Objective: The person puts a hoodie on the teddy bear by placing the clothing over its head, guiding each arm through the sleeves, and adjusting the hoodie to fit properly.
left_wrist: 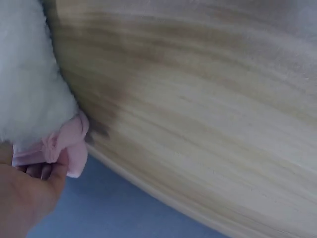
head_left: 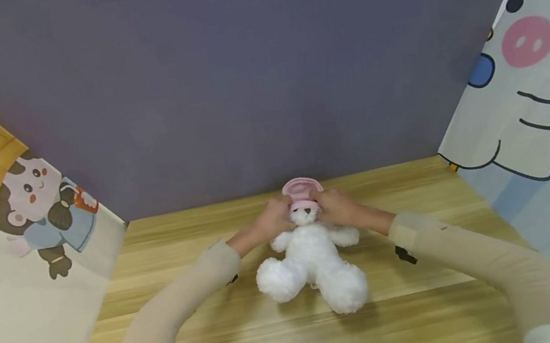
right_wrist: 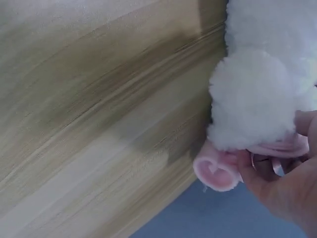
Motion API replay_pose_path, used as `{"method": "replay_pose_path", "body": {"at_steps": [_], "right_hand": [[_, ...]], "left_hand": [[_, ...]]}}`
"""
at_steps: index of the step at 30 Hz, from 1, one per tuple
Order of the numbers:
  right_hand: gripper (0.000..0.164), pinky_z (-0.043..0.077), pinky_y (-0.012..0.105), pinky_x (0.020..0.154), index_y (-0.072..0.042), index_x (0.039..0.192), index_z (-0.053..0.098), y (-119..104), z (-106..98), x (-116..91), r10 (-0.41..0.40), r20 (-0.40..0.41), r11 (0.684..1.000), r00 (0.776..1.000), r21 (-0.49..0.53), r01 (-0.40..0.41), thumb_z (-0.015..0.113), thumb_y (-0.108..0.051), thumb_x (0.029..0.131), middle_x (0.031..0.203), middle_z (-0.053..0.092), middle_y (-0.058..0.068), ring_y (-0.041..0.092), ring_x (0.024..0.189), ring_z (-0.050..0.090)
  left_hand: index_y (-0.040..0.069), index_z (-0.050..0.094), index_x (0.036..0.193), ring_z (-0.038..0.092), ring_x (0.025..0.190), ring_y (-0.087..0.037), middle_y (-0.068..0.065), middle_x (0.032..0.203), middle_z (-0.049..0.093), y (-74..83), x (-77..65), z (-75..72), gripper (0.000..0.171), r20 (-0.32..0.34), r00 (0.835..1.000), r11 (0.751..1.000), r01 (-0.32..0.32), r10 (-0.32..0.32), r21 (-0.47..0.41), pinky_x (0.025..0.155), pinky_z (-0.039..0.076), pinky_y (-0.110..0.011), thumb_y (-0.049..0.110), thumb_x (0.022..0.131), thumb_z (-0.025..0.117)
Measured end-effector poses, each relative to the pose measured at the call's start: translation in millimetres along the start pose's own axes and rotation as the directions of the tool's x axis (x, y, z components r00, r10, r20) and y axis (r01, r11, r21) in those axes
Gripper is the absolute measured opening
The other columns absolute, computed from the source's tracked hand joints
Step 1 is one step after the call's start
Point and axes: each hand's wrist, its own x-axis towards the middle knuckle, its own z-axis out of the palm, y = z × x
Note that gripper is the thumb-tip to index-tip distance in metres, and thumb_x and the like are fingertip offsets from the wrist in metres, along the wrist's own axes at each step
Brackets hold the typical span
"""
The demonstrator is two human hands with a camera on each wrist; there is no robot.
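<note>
A white fluffy plush toy lies on its back, head toward the far edge and legs toward me. On its head sits a pink hat with a wide brim. My left hand grips one side of the hat, and my right hand grips the other. In the left wrist view, the left hand pinches the soft pink cloth between thumb and fingers. The right wrist view has the right hand pinching the hat beside a rolled pink edge. Some fingertips are hidden by cloth.
The toy lies on a wood-grain table, near its far edge. Behind it rises a dark grey panel. Walls with cartoon prints flank the table on both sides.
</note>
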Motion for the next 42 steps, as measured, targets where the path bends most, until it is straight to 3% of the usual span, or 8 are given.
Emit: {"method": "replay_pose_path", "body": {"at_steps": [6, 9, 15, 18, 26, 32, 37, 42], "right_hand": [[0.014, 0.047, 0.035, 0.055, -0.012, 0.087, 0.065, -8, -3, -2, -0.074, 0.021, 0.992, 0.997, -0.106, 0.076, 0.076, -0.005, 0.081, 0.064, 0.053, -0.004, 0.013, 0.057, 0.047], [0.015, 0.046, 0.032, 0.056, -0.008, 0.092, 0.065, -6, -9, -1, -0.08, 0.083, 0.996, 0.993, -0.041, 0.084, 0.077, -0.009, 0.083, 0.067, 0.055, -0.003, 0.012, 0.059, 0.048], [0.031, 0.042, 0.026, 0.052, -0.003, 0.101, 0.057, -4, -24, 5, -0.031, 0.225, 0.998, 0.974, 0.063, 0.017, 0.075, -0.028, 0.093, 0.069, 0.052, -0.002, 0.011, 0.057, 0.05], [0.025, 0.043, 0.026, 0.052, -0.003, 0.097, 0.059, -5, -23, 8, -0.029, 0.191, 0.999, 0.981, 0.024, 0.025, 0.073, -0.023, 0.093, 0.068, 0.052, -0.002, 0.011, 0.056, 0.051], [0.023, 0.045, 0.033, 0.053, -0.01, 0.074, 0.064, -13, -6, 16, -0.11, 0.061, 0.994, 0.992, -0.014, 0.111, 0.075, -0.02, 0.091, 0.06, 0.051, -0.005, 0.01, 0.054, 0.043], [0.027, 0.04, 0.028, 0.052, -0.01, 0.071, 0.057, -12, -4, 11, -0.169, 0.009, 0.986, 0.986, -0.006, 0.169, 0.074, -0.015, 0.091, 0.059, 0.042, -0.007, 0.008, 0.054, 0.038], [0.028, 0.041, 0.025, 0.054, -0.006, 0.088, 0.054, -8, -8, 3, -0.194, -0.012, 0.979, 0.981, 0.056, 0.194, 0.08, -0.016, 0.089, 0.068, 0.046, -0.003, 0.009, 0.058, 0.044], [0.037, 0.047, 0.03, 0.054, -0.003, 0.109, 0.053, -11, -10, -1, -0.174, -0.002, 0.985, 0.985, 0.01, 0.174, 0.08, -0.017, 0.088, 0.075, 0.052, 0.001, 0.014, 0.059, 0.052]], "left_hand": [[0.011, 0.059, 0.085, 0.046, 0.065, -0.011, 0.003, 0.072, 0.051, 5.8, -8.4, 3.3, 0.018, -0.052, 0.998, 0.996, -0.036, 0.04, 0.08, 0.054, 0.039, -0.023, -0.001, 0.082, 0.073], [0.009, 0.061, 0.096, 0.047, 0.069, -0.013, 0.001, 0.077, 0.05, 6.0, -10.5, 1.0, 0.02, -0.042, 0.998, 0.998, -0.043, 0.045, 0.052, 0.057, 0.039, -0.025, 0.001, 0.084, 0.075], [0.005, 0.05, 0.126, 0.054, 0.073, -0.015, -0.005, 0.095, 0.06, 11.9, -6.4, -8.7, 0.054, 0.031, 0.999, 1.0, 0.007, -0.006, -0.014, 0.063, 0.048, -0.029, 0.021, 0.085, 0.081], [0.0, 0.046, 0.127, 0.057, 0.071, -0.018, -0.01, 0.096, 0.064, 18.3, -1.4, -8.3, 0.057, 0.025, 1.0, 1.0, 0.018, -0.019, 0.019, 0.062, 0.051, -0.033, 0.023, 0.087, 0.079], [0.0, 0.05, 0.11, 0.069, 0.076, -0.032, -0.014, 0.082, 0.067, 29.5, -5.5, 7.2, 0.034, -0.091, 0.994, 0.981, 0.079, -0.064, 0.176, 0.064, 0.054, -0.048, 0.011, 0.089, 0.075], [0.003, 0.048, 0.118, 0.068, 0.079, -0.031, -0.013, 0.086, 0.066, 27.2, -13.0, 7.9, 0.036, -0.082, 0.996, 0.992, 0.043, -0.033, 0.119, 0.064, 0.055, -0.046, 0.009, 0.092, 0.071], [0.007, 0.045, 0.124, 0.06, 0.071, -0.022, -0.007, 0.081, 0.06, 16.5, -19.1, 8.2, 0.046, -0.093, 0.996, 0.995, 0.019, -0.01, 0.094, 0.059, 0.051, -0.038, 0.016, 0.09, 0.075], [0.005, 0.045, 0.121, 0.058, 0.062, -0.022, -0.006, 0.073, 0.057, 15.0, -23.1, 10.0, 0.044, -0.101, 0.995, 0.994, 0.03, -0.02, 0.103, 0.051, 0.048, -0.037, 0.022, 0.092, 0.073]]}}
